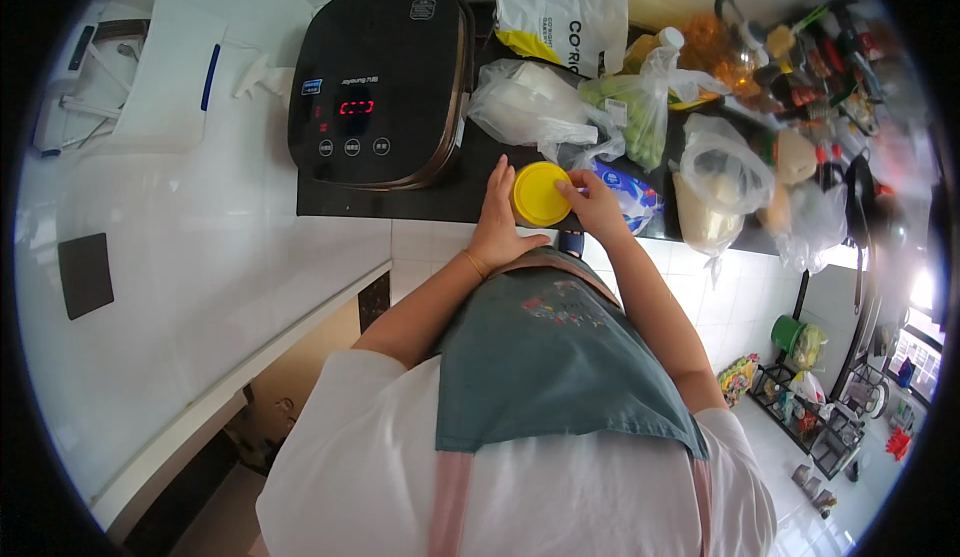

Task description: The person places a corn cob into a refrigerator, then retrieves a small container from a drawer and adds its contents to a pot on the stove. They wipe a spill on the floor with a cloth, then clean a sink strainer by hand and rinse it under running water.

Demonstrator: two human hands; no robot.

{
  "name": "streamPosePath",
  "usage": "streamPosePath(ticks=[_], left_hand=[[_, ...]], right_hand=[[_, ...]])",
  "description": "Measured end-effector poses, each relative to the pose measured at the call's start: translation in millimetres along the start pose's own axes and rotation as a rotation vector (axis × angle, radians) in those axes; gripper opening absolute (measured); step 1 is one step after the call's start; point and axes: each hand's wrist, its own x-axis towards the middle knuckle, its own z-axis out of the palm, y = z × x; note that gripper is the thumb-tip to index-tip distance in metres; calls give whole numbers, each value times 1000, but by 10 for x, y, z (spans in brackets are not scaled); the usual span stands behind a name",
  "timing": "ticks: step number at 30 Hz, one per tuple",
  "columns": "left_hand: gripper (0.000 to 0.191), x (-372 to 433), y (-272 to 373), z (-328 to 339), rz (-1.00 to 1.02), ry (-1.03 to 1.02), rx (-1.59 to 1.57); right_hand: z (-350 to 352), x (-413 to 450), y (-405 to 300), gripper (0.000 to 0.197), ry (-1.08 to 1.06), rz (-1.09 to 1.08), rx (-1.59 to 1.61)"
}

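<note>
A round jar with a yellow lid [541, 194] stands at the front edge of the black countertop [480, 174], between my two hands. My left hand [498, 216] is spread upright against the jar's left side, with the thumb pointing toward my apron. At the lid's right rim, the thumb and fingers of my right hand [594, 203] are closed on its edge. Under my hands the lower part of the jar is mostly hidden. Just right of the lid lies a blue and white plastic packet [634, 195], partly behind my right hand.
A black rice cooker [382, 84] with a lit red display stands to the left. Behind the jar are a clear plastic bag [525, 103], a bag of green vegetables [637, 118] and a white and yellow bakery bag [562, 21]. Farther right are a bagged pale food [716, 197] and bottles.
</note>
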Motion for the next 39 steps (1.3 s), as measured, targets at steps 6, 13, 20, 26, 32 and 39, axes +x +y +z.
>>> streamPosePath(ticks=[6,13,20,26,32,39], left_hand=[[114,138,232,77,-23,-4,126],[98,117,280,235,-16,136,232],[89,-269,486,46,-41,355,257],[92,-1313,916,-238,-196,592,310],[92,-2106,1059,-238,-387,641,343],[90,-2597,762,-200,-389,675,239]], right_hand=[[20,-72,18,45,59,-27,9],[60,-178,128,45,42,-45,31],[-74,-718,670,35,-253,-34,366],[271,-831,1296,56,-482,651,1060],[902,-252,1454,49,-119,633,1283],[1349,29,1617,38,56,604,1189]])
